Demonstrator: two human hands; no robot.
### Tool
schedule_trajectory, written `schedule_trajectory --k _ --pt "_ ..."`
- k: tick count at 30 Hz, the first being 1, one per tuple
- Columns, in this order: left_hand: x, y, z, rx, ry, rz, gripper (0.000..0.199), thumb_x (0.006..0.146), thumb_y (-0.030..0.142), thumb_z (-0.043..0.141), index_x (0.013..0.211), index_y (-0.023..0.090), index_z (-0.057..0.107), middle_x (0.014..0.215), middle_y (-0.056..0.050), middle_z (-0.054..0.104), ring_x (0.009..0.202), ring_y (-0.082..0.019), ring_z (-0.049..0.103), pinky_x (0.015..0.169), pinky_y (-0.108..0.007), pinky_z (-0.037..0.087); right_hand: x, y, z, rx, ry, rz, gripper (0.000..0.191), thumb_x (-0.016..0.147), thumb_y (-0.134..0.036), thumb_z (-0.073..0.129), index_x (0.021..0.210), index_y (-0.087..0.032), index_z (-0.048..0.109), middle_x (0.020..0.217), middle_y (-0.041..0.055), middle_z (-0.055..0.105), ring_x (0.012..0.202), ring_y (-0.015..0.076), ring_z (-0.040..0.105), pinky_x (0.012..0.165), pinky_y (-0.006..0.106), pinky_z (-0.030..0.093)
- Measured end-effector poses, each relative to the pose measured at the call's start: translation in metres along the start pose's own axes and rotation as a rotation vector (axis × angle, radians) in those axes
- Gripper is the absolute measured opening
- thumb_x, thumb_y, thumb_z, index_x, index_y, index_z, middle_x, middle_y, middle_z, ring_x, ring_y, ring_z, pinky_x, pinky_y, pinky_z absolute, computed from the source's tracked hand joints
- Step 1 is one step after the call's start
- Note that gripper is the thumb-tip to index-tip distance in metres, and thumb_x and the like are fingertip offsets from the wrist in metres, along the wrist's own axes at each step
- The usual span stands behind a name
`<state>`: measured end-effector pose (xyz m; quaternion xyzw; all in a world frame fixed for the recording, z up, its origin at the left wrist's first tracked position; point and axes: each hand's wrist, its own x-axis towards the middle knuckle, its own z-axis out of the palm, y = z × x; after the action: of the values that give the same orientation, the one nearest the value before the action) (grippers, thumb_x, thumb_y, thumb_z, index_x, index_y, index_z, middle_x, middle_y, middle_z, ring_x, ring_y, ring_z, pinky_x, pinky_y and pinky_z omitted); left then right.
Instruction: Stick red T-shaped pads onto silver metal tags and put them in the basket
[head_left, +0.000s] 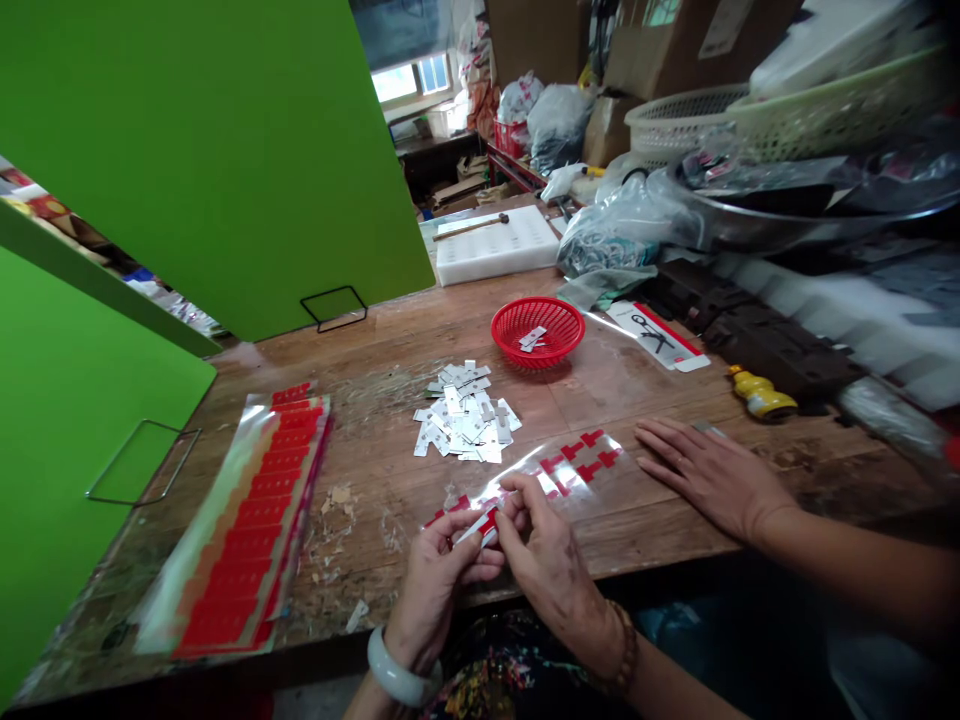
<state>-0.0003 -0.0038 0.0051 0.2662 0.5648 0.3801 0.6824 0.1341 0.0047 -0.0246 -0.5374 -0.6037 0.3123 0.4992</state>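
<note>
Near the table's front edge, my left hand (442, 570) is closed on a small white metal piece (470, 530). My right hand (544, 565) pinches a red sticker (488, 521) at the right end of that piece. Just behind my hands lies a clear sheet (600, 478) bearing red stickers. A loose pile of white metal pieces (469, 415) sits farther back. Several similar pieces are in a red basket (538, 330). On the left are stacked sheets of red stickers (251, 520).
Another person's hand (705, 475) rests flat on the table (382, 400) at right. A yellow bottle (761, 393), a printed card (656, 337) and a white foam block (495, 245) lie beyond. Green panels (225, 150) stand at left.
</note>
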Motion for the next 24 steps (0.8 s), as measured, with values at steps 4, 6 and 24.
schedule_trajectory --k 4,6,24 --pt "-0.001 -0.002 0.001 0.01 -0.001 0.018 0.039 0.074 0.03 0.07 0.105 0.008 0.062 0.09 -0.013 0.071 0.068 -0.015 0.068 0.065 -0.023 0.055 0.0 -0.002 0.001 -0.029 -0.001 0.01 0.028 0.083 -0.014 0.05 0.101 -0.034 0.057 0.073 0.0023 0.061 0.064 0.0194 0.061 0.054 0.03 0.048" --pt "-0.001 -0.003 0.001 0.009 -0.001 0.033 0.038 0.075 0.029 0.069 0.106 0.008 0.061 0.094 -0.013 0.071 0.07 -0.016 0.068 0.066 -0.024 0.055 0.001 -0.003 0.001 -0.021 0.0 -0.009 0.029 0.082 -0.012 0.049 0.101 -0.034 0.056 0.074 0.0023 0.061 0.064 0.0197 0.06 0.054 0.031 0.048" --pt "-0.004 -0.011 0.002 0.026 0.035 0.139 0.035 0.074 0.031 0.069 0.101 0.01 0.063 0.085 -0.01 0.072 0.067 -0.017 0.068 0.064 -0.026 0.055 -0.005 -0.004 0.008 -0.313 0.049 -0.137 0.02 0.087 -0.021 0.044 0.103 -0.023 0.057 0.078 0.0045 0.061 0.071 0.0204 0.057 0.067 0.034 0.046"
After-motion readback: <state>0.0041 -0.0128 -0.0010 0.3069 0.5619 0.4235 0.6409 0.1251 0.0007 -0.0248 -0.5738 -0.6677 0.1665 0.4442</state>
